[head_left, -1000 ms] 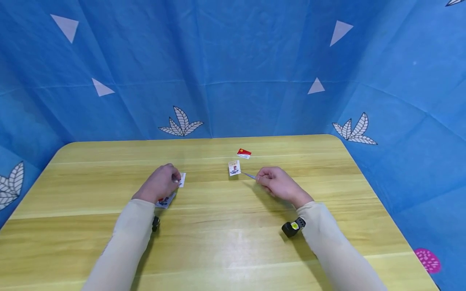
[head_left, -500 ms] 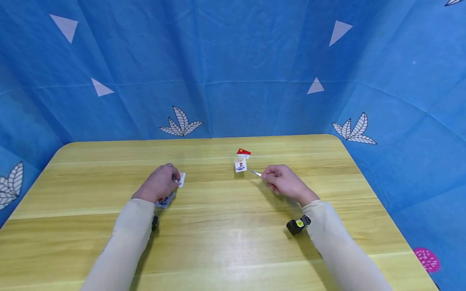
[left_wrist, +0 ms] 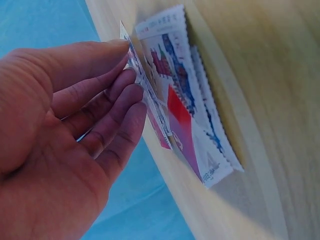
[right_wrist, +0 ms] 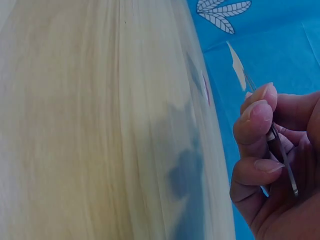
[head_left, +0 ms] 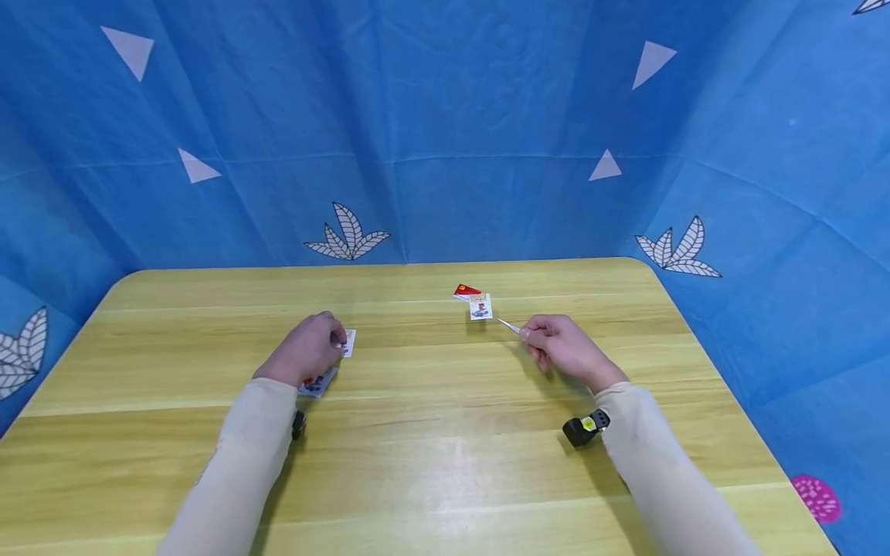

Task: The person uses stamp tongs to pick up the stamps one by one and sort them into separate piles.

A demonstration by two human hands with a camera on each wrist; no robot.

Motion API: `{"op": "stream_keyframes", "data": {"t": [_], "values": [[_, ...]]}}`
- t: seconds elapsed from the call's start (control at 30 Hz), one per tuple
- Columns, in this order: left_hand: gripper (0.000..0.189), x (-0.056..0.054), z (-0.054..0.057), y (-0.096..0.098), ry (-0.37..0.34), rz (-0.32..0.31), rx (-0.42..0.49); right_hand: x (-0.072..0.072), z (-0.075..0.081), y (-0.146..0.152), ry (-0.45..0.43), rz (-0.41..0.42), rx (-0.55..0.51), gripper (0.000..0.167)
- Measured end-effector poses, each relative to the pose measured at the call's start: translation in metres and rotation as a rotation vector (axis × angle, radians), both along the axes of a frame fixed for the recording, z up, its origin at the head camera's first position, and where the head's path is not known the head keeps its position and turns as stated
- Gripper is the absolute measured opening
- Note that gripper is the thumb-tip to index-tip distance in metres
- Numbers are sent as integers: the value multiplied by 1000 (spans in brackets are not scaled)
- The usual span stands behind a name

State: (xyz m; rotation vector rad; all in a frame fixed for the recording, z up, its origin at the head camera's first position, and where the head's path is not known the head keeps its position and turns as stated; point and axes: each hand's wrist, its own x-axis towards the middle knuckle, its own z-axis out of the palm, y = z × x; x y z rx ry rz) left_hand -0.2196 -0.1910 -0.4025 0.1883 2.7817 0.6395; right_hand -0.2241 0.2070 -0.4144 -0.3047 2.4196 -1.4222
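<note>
My right hand (head_left: 566,347) holds slim metal tweezers (head_left: 510,326) between thumb and fingers. At their tip is a small postage stamp (head_left: 480,306) with a printed picture, raised over the table; the right wrist view shows this stamp (right_wrist: 236,67) nearly edge-on. My left hand (head_left: 309,351) pinches another stamp (left_wrist: 154,105) by its edge, thumb on the near side and fingers behind. Beside that hand, overlapping stamps (left_wrist: 167,65) with toothed edges and a red patch lie on the table; in the head view these stamps (head_left: 317,383) show below the left wrist.
A red-and-white stamp (head_left: 466,291) lies toward the back of the wooden table (head_left: 431,440), partly overlapped by the raised one. Blue patterned cloth (head_left: 487,193) hangs behind the table and along its sides.
My right hand has moved right and slightly away, carrying the tweezers and stamp, which now overlaps the red stamp in the head view. The left hand stays in place.
</note>
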Motion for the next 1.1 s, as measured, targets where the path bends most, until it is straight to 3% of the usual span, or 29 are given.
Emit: {"op": "stream_keyframes", "data": {"t": [0.47,0.77,1.1], "values": [[16,-1,1,0,2,-11,-4,0,2,17,12,-26,19,22],[15,-2,-1,0,8,-17,1,-1,3,34,20,-90,46,24],[16,0,2,-1,-20,17,36,-5,0,53,24,-138,58,24]]}}
